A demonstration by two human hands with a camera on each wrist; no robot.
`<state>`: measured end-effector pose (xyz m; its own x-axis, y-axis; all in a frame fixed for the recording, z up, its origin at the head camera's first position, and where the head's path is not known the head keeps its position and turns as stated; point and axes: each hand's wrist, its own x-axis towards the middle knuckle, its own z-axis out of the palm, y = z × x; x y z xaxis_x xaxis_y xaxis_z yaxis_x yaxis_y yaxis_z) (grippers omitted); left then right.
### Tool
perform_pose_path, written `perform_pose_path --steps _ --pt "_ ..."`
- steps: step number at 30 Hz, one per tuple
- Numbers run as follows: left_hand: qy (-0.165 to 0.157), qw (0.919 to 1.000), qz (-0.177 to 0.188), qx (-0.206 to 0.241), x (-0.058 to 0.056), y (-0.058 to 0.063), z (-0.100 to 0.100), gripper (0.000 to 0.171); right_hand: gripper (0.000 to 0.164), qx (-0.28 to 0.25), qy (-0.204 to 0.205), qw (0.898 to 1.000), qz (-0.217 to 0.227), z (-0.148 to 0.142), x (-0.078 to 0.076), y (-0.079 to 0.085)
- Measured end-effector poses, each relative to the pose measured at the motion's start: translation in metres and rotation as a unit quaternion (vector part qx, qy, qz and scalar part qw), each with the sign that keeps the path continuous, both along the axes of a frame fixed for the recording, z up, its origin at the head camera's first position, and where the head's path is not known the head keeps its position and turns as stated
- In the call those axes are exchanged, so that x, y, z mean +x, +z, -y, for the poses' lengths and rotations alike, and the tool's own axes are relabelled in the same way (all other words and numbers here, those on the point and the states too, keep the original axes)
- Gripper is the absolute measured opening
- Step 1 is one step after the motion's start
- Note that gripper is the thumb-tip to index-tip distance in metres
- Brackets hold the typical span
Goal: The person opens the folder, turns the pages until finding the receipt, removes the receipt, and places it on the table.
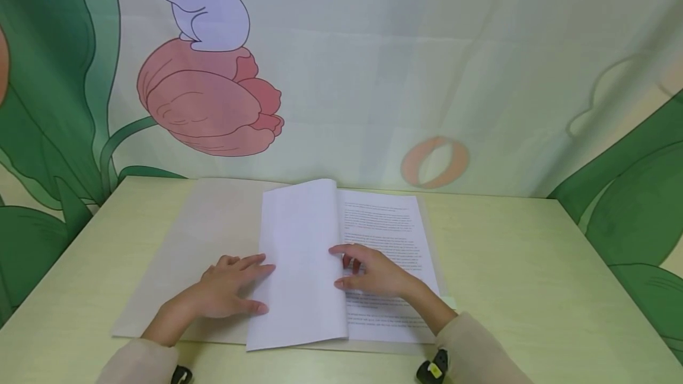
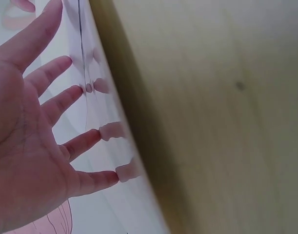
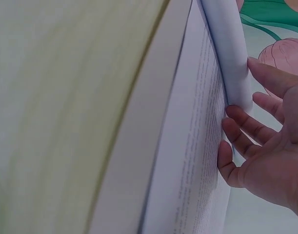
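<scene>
A white paper sheet (image 1: 301,265) is bent over to the left, its blank side up and its right side rounded into a fold. Beneath it, a page of printed text (image 1: 386,253) shows on the right. My left hand (image 1: 226,289) has its fingers spread, with thumb and fingertips at the sheet's left edge. In the left wrist view the fingers (image 2: 83,141) reach onto a glossy surface that mirrors them. My right hand (image 1: 373,270) touches the rounded fold with index finger and thumb. The right wrist view shows its other fingers (image 3: 241,131) loosely bent over the printed page.
A translucent folder cover (image 1: 219,212) lies spread to the left under the sheet. Everything rests on a pale wooden table (image 1: 512,277). A curtain (image 1: 341,76) with a printed rabbit and tulip hangs along the table's back edge.
</scene>
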<state>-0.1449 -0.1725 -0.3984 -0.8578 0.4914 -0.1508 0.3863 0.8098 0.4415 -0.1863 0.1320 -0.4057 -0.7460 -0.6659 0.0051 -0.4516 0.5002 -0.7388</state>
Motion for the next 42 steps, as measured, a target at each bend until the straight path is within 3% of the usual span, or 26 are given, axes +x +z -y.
perform_pose_path --steps 16,29,42 --pt "0.0 0.9999 -0.011 -0.004 0.003 -0.002 0.0 0.075 0.056 -0.016 -0.001 1.0 0.009 -0.012 -0.001 0.003" --pt "0.002 0.9999 -0.01 -0.003 0.003 0.0 -0.002 0.075 0.055 0.012 -0.037 0.999 -0.006 -0.053 -0.007 0.003" --pt "0.01 0.9998 -0.015 0.0 0.002 0.0 -0.004 0.078 0.052 0.016 -0.074 0.996 0.041 -0.095 -0.004 0.003"
